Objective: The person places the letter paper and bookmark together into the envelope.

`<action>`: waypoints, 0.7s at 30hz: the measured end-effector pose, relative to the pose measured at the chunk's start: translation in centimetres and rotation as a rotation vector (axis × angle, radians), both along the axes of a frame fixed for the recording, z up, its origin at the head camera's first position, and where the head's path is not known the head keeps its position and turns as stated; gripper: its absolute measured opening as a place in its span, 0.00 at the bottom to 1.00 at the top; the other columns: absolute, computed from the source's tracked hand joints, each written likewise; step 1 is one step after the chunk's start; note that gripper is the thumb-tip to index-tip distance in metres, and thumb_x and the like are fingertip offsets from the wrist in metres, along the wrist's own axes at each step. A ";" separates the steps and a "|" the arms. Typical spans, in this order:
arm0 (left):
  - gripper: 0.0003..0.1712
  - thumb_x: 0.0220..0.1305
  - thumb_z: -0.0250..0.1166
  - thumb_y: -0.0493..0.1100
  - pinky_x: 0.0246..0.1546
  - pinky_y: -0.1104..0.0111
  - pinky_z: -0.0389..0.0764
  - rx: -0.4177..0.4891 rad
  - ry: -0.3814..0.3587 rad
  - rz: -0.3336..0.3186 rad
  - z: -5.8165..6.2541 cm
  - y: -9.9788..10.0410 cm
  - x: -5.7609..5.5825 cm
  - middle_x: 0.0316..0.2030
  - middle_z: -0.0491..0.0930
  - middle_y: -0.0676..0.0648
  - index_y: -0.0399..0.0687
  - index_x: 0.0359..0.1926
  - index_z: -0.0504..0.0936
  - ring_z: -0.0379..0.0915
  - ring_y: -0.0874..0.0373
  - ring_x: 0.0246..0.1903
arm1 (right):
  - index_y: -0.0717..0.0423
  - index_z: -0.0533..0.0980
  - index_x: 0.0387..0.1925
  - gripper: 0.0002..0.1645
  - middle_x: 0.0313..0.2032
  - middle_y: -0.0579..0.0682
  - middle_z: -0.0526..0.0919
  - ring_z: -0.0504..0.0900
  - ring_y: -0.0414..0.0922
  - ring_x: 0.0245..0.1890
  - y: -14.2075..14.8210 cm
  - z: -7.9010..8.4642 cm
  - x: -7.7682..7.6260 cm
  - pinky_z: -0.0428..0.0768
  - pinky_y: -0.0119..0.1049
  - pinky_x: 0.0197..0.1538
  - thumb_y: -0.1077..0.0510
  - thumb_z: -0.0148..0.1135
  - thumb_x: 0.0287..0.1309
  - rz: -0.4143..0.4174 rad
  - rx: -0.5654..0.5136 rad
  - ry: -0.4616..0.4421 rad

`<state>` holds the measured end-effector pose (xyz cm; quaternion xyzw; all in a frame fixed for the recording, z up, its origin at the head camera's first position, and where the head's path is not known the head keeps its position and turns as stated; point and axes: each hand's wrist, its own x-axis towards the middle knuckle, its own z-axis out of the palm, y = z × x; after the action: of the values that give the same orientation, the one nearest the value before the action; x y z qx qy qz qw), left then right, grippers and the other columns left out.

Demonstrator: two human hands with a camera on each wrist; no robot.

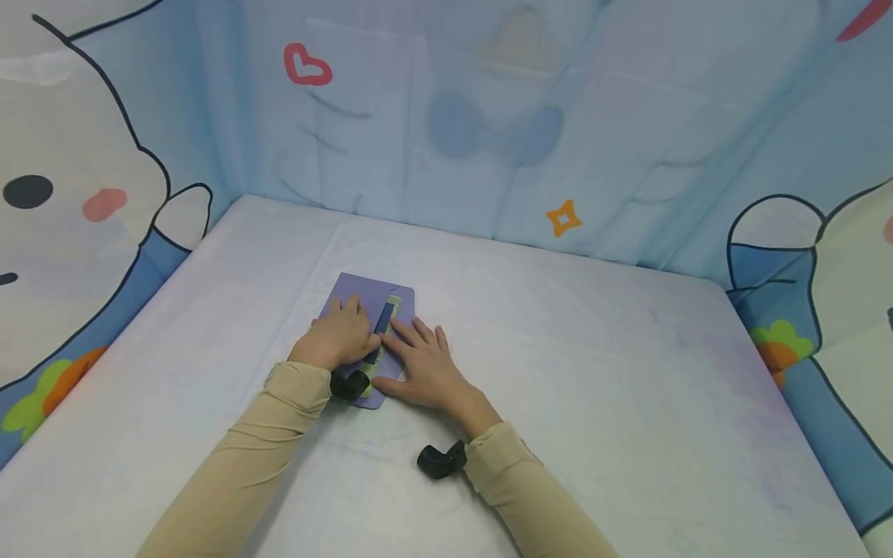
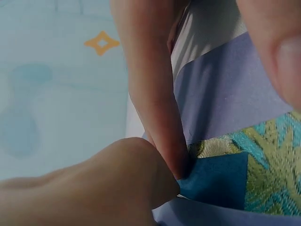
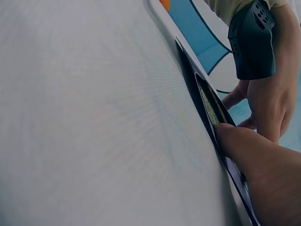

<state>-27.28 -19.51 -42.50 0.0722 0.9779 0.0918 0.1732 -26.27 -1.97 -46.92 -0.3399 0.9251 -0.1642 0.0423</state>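
Observation:
A purple card lies on the white table, turned at an angle. Along it runs a green-and-gold patterned strip with a narrower dark blue strip on top. My left hand rests over the card's left side; in the left wrist view a straight finger touches the blue strip's edge, and another bent finger meets it there. My right hand lies on the card's right side with fingers spread, its thumb down by the patterned strip's end. The hands hide the middle of both strips.
The white table spreads around the card. A blue cartoon-printed curtain stands behind it and along both sides. Black wrist cameras sit at the left cuff and right cuff.

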 end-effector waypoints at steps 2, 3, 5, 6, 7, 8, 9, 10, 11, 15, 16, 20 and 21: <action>0.39 0.69 0.47 0.53 0.53 0.34 0.66 0.002 0.002 -0.003 -0.1 -0.1 0.0 0.71 0.49 0.32 0.26 0.68 0.56 0.43 0.32 0.69 | 0.46 0.62 0.69 0.45 0.72 0.49 0.56 0.49 0.58 0.73 -0.1 0.0 0.0 0.46 0.66 0.68 0.33 0.59 0.54 -0.007 0.002 -0.001; 0.38 0.69 0.47 0.53 0.53 0.34 0.66 0.005 0.004 -0.006 -0.1 -0.1 0.0 0.71 0.49 0.32 0.26 0.68 0.56 0.44 0.32 0.69 | 0.47 0.61 0.70 0.46 0.73 0.49 0.56 0.49 0.57 0.73 -0.1 0.0 0.0 0.47 0.65 0.69 0.32 0.59 0.54 -0.015 0.010 -0.002; 0.38 0.69 0.47 0.52 0.53 0.34 0.67 0.011 0.006 -0.011 -0.2 -0.2 0.0 0.71 0.49 0.32 0.25 0.68 0.56 0.44 0.32 0.69 | 0.50 0.60 0.70 0.50 0.73 0.49 0.56 0.49 0.56 0.74 -0.1 -0.1 -0.1 0.47 0.63 0.70 0.31 0.58 0.53 -0.035 0.025 -0.006; 0.38 0.69 0.47 0.52 0.53 0.35 0.67 0.014 0.009 -0.013 -0.3 -0.2 0.0 0.71 0.49 0.31 0.25 0.68 0.56 0.45 0.32 0.69 | 0.52 0.59 0.71 0.51 0.73 0.49 0.56 0.49 0.55 0.74 -0.1 -0.1 -0.1 0.48 0.62 0.70 0.30 0.58 0.52 -0.045 0.030 -0.006; 0.38 0.69 0.47 0.51 0.52 0.35 0.68 0.015 0.011 -0.016 -0.3 -0.2 0.0 0.70 0.49 0.31 0.25 0.67 0.56 0.45 0.32 0.68 | 0.53 0.58 0.71 0.53 0.73 0.49 0.55 0.49 0.54 0.74 -0.1 -0.1 -0.1 0.48 0.61 0.70 0.29 0.58 0.52 -0.054 0.040 -0.007; 0.38 0.68 0.47 0.51 0.53 0.35 0.68 0.018 0.013 -0.015 -0.3 -0.2 0.0 0.70 0.49 0.31 0.25 0.67 0.56 0.46 0.32 0.68 | 0.54 0.57 0.71 0.54 0.73 0.49 0.55 0.49 0.54 0.74 -0.1 -0.1 -0.1 0.48 0.60 0.70 0.29 0.58 0.51 -0.061 0.045 -0.006; 0.38 0.69 0.47 0.51 0.53 0.35 0.68 0.018 0.014 -0.015 -0.4 -0.2 0.0 0.71 0.49 0.31 0.25 0.68 0.56 0.45 0.32 0.69 | 0.55 0.57 0.71 0.54 0.73 0.49 0.55 0.48 0.54 0.74 -0.1 -0.2 -0.2 0.48 0.60 0.71 0.28 0.58 0.51 -0.065 0.054 -0.004; 0.38 0.69 0.47 0.52 0.53 0.35 0.68 0.016 0.016 -0.013 -0.4 -0.1 0.0 0.71 0.49 0.32 0.25 0.68 0.56 0.45 0.32 0.69 | 0.54 0.57 0.71 0.54 0.73 0.49 0.55 0.48 0.54 0.74 -0.2 -0.2 -0.2 0.49 0.60 0.71 0.28 0.58 0.51 -0.066 0.059 -0.003; 0.38 0.69 0.47 0.52 0.52 0.35 0.68 0.013 0.020 -0.012 -0.4 -0.1 0.0 0.70 0.50 0.32 0.25 0.68 0.57 0.46 0.33 0.69 | 0.54 0.57 0.71 0.54 0.73 0.49 0.55 0.48 0.54 0.74 -0.2 -0.2 -0.2 0.49 0.60 0.70 0.28 0.58 0.51 -0.066 0.061 0.002; 0.38 0.69 0.48 0.52 0.52 0.35 0.68 -0.001 0.018 -0.007 -0.3 -0.1 0.0 0.71 0.49 0.33 0.26 0.68 0.56 0.45 0.33 0.69 | 0.53 0.57 0.71 0.54 0.73 0.48 0.55 0.48 0.54 0.74 -0.4 -0.3 -0.2 0.49 0.61 0.70 0.28 0.58 0.50 -0.064 0.063 0.010; 0.38 0.69 0.48 0.52 0.52 0.35 0.68 -0.005 0.018 -0.006 -0.3 -0.1 0.0 0.71 0.50 0.33 0.26 0.68 0.56 0.46 0.33 0.69 | 0.53 0.58 0.71 0.54 0.73 0.48 0.55 0.48 0.55 0.74 -0.4 -0.2 -0.3 0.48 0.62 0.70 0.28 0.58 0.50 -0.064 0.061 0.011; 0.38 0.68 0.48 0.52 0.52 0.35 0.68 -0.008 0.024 0.006 -0.2 -0.1 0.0 0.70 0.51 0.34 0.27 0.68 0.57 0.48 0.34 0.68 | 0.53 0.58 0.71 0.54 0.72 0.47 0.56 0.47 0.56 0.74 -0.7 -0.1 -0.4 0.47 0.64 0.69 0.29 0.60 0.50 -0.065 0.048 0.003; 0.38 0.68 0.49 0.52 0.52 0.35 0.69 -0.007 0.029 0.010 -0.1 -0.1 -0.1 0.70 0.53 0.34 0.27 0.68 0.58 0.50 0.35 0.67 | 0.53 0.58 0.71 0.54 0.72 0.47 0.56 0.47 0.56 0.74 -0.8 -0.1 -0.4 0.46 0.64 0.69 0.30 0.60 0.50 -0.065 0.047 0.000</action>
<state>-27.34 -19.65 -42.63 0.0682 0.9810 0.0883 0.1588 -26.68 -2.73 -47.03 -0.3084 0.9393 -0.1437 0.0451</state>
